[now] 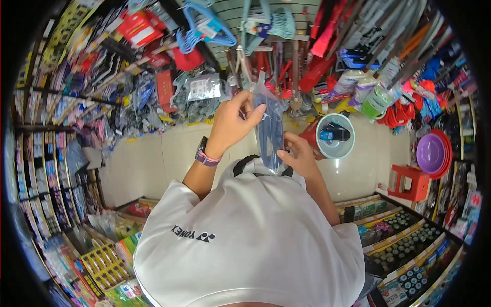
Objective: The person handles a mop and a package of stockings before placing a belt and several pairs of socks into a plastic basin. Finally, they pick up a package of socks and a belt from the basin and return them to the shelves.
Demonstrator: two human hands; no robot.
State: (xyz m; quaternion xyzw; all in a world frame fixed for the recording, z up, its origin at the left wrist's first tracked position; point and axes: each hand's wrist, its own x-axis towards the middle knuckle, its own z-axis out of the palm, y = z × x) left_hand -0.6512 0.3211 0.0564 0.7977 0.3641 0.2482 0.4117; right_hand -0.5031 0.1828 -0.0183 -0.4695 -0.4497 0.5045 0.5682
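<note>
Up in front of my chest I hold a long clear plastic packet point(269, 123) with dark blue-grey contents; their exact kind cannot be made out. My left hand point(238, 120), with a dark watch and a striped band on its wrist, pinches the packet's upper left edge between thumb and fingers. Lower down on the other side, my right hand point(300, 156) grips the packet's right edge near its bottom end. Just right of that hand, a pale-lined bucket point(351, 149) stands on the floor with a dark and blue item inside.
Blue hangers point(207, 28) hang on the wall ahead, above bagged goods point(203, 88) piled along its foot. At the right are a red stool point(413, 185) and a purple basin point(430, 153). Stocked shelves point(404, 240) flank me on both sides, over a tiled floor point(176, 158).
</note>
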